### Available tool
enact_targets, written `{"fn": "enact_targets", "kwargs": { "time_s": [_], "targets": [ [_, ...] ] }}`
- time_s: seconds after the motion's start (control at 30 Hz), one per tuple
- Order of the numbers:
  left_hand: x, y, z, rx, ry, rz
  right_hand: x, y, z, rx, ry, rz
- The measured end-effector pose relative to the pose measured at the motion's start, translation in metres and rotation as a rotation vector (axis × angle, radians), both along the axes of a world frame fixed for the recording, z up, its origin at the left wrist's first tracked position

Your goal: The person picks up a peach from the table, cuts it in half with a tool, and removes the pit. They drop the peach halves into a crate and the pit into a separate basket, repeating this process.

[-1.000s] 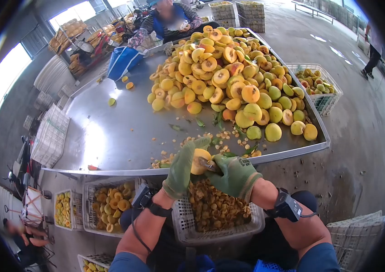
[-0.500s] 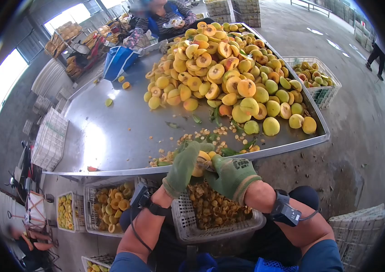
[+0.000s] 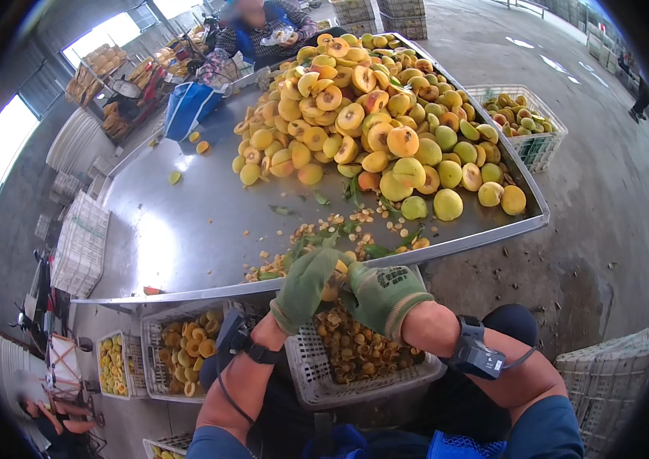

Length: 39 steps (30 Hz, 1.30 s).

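Observation:
My left hand (image 3: 307, 287), in a green glove, is closed around a yellow peach half (image 3: 330, 292), which shows only in part between the gloves. My right hand (image 3: 387, 294), gloved too, presses against the same fruit with its fingers curled in; whatever it grips is hidden. Just below both hands sits a white crate (image 3: 305, 367) of brownish pits and scraps (image 3: 363, 348). Beyond them, on the metal table (image 3: 187, 237), loose pits (image 3: 324, 229) and green leaves lie near the front edge. A big heap of halved and whole peaches (image 3: 363, 115) rises behind.
Crates of peach halves (image 3: 187, 348) and smaller yellow pieces (image 3: 114, 363) stand on the floor at left. Another fruit crate (image 3: 523, 122) is right of the table. A blue bag (image 3: 187, 107) lies near a seated person (image 3: 263, 34) across the table. Stacked crates (image 3: 607, 382) stand at right.
Both hands have come closer together over the pit crate, covering more of the peach half. The view has shifted slightly, moving the table and heap a little left and up.

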<state>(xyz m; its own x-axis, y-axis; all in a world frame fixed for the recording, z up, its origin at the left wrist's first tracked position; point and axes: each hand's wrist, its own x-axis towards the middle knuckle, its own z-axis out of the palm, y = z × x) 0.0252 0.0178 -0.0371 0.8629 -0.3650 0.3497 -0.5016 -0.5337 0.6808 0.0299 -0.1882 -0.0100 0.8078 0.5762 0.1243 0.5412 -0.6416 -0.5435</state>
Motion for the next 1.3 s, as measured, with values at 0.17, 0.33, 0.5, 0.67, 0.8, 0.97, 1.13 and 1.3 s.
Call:
{"fn": "enact_targets", "kwargs": {
  "time_s": [0.17, 0.33, 0.5, 0.67, 0.8, 0.97, 1.13, 1.3],
  "targets": [
    [0.000, -0.005, 0.004, -0.111, 0.150, 0.057, 0.001, 0.002, -0.008, -0.007, -0.029, 0.017],
    [-0.005, -0.010, 0.025, -0.216, 0.412, 0.172, 0.004, 0.000, -0.002, -0.022, 0.021, 0.083],
    [-0.002, 0.006, 0.019, 0.373, -0.079, -0.025, 0.006, -0.003, 0.000, -0.001, 0.058, 0.126],
    [-0.007, -0.007, 0.033, -0.518, 0.535, 0.015, 0.008, -0.001, -0.007, 0.035, 0.037, 0.079],
    [-0.010, -0.014, 0.018, -0.450, 0.402, 0.121, 0.008, -0.003, -0.005, 0.016, 0.050, 0.031],
    [-0.013, -0.015, 0.016, -0.512, 0.427, 0.187, 0.000, 0.000, 0.000, 0.056, 0.042, 0.033],
    [-0.018, -0.021, 0.014, -0.445, 0.272, 0.241, 0.002, 0.002, -0.005, 0.118, 0.165, 0.093],
    [-0.024, -0.030, 0.028, -0.416, 0.241, 0.230, 0.006, 0.002, -0.019, 0.204, 0.196, 0.169]
  ]
}}
